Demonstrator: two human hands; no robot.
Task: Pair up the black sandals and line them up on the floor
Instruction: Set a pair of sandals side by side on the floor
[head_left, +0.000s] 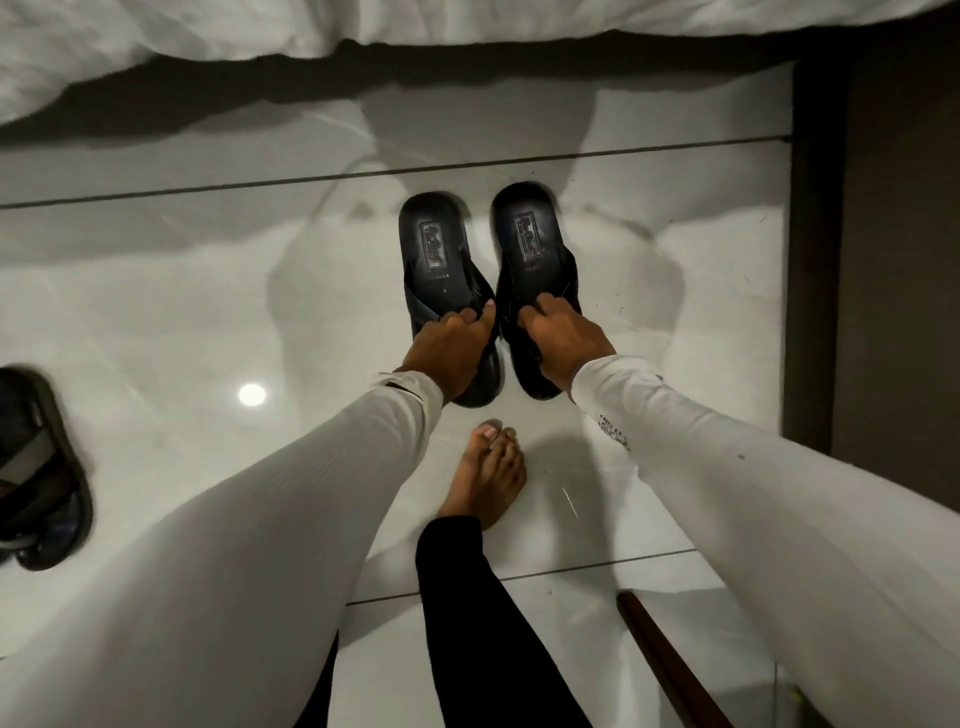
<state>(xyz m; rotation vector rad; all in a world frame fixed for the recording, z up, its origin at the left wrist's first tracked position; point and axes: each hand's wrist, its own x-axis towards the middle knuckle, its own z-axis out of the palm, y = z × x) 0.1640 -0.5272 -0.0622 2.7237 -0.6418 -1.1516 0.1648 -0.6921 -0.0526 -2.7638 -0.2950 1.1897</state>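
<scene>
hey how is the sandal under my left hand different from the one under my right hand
The left sandal sits a little nearer you, its heel end lower in view than that of the right sandal. The left sandal leans slightly left, the right sandal slightly right, so they splay apart at the near end. Your left hand grips the left sandal's straps, your right hand the right sandal's. Both are black, with a stamped footbed logo, side by side on the floor.

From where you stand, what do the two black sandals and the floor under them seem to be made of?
Left sandal and right sandal: probably moulded rubber or synthetic leather. The footbeds look matte black with an embossed patch; the straps could be fabric, too dark to tell.

Floor: likely polished ceramic or marble-look tile. It is glossy white, mirrors a ceiling light, and shows thin dark joint lines.
</scene>
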